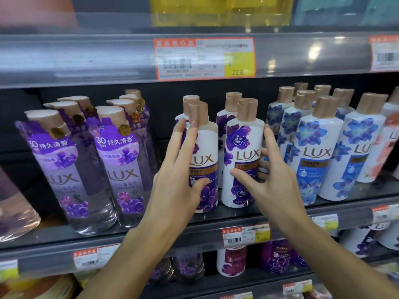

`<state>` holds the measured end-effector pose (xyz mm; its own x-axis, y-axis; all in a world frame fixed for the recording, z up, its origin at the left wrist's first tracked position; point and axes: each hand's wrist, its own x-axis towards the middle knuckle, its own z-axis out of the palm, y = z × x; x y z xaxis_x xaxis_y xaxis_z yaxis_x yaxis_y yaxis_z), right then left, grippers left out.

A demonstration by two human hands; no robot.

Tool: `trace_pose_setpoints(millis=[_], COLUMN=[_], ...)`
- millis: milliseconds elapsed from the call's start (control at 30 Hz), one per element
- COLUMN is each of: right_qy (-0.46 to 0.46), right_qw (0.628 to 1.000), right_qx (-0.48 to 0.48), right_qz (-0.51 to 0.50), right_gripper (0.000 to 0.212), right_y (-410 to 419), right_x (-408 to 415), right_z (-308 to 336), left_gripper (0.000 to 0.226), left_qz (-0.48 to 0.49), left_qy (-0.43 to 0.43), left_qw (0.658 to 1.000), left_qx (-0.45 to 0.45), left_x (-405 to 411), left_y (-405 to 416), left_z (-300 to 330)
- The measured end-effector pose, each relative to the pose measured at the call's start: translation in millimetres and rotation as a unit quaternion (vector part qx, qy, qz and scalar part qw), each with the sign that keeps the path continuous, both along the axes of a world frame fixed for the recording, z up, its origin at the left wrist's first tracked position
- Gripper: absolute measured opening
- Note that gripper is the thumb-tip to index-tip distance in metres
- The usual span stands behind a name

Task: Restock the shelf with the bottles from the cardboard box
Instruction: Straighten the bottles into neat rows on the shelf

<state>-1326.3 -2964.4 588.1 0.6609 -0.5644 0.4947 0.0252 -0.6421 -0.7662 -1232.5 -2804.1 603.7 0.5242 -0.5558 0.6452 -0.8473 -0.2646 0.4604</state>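
Our left hand (177,180) clasps the left bottle (207,145), our right hand (274,182) the right bottle (244,137). Glossy, stiff, likely weighty: each grip belongs mid-body.

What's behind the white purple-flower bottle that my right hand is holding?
Another white bottle with a tan cap stands right behind the front bottle in your right hand; its lower body is covered, so anything farther back cannot be seen.

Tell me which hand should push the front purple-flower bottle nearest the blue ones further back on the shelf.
Right. The right hand holds the right purple bottle, thumb on its label, fingers round its side; the left hand holds the left purple bottle.
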Motion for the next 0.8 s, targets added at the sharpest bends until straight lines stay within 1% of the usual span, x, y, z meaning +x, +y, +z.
trace_pose_setpoints(millis=[100, 267, 400, 500, 567, 633, 667, 700, 767, 800], right_qy=[0.002, 0.003, 0.013, 0.014, -0.008, -0.028, -0.033, -0.039, -0.048, -0.048], right_qw=[1.000, 1.000, 1.000, 0.999, 0.998, 0.997, 0.996, 0.993, 0.985, 0.981], right_qx=[0.008, 0.016, 0.022, 0.043, 0.054, 0.069, 0.085, 0.111, 0.167, 0.190], right_qz=[-0.003, 0.006, 0.002, 0.008, 0.001, -0.004, -0.002, 0.005, -0.001, -0.007], right_gripper=[0.100, 0.100, 0.101, 0.100, 0.092, 0.083, 0.078, 0.072, 0.064, 0.061], right_y=[1.0, 0.6, 2.9, 6.0, 7.9, 8.0, 6.2, 4.3, -1.5, -4.4], right_x=[0.5, 0.1, -1.3, -7.4, -11.8, -11.7, -7.8, -3.0, 8.0, 12.8], right_z=[0.5, 1.2, 3.0, 8.9, 19.9, 38.9, 48.1, 56.9, 71.6, 77.2], left_gripper=[0.113, 0.112, 0.113, 0.106, 0.099, 0.098, 0.093, 0.080, 0.043, 0.034], left_qz=[-0.002, 0.002, -0.001, 0.033, 0.067, 0.068, 0.065, 0.064, 0.068, 0.067], left_qy=[-0.008, -0.012, 0.002, -0.034, -0.047, -0.027, -0.014, -0.001, 0.025, 0.043], left_qw=[1.000, 1.000, 1.000, 0.998, 0.997, 0.997, 0.996, 0.995, 0.991, 0.988], left_qx=[-0.012, -0.002, 0.017, 0.038, 0.006, -0.039, -0.059, -0.077, -0.110, -0.128], left_x=[1.3, 3.0, 0.2, -7.2, -12.6, -18.2, -19.6, -20.4, -16.5, -13.5], left_y=[1.6, 3.5, 4.2, 6.7, 7.1, 4.9, 3.1, 1.0, -6.0, -9.6], left_z=[-0.2, 0.3, 2.8, 11.1, 21.6, 35.2, 42.6, 50.0, 61.6, 65.9])
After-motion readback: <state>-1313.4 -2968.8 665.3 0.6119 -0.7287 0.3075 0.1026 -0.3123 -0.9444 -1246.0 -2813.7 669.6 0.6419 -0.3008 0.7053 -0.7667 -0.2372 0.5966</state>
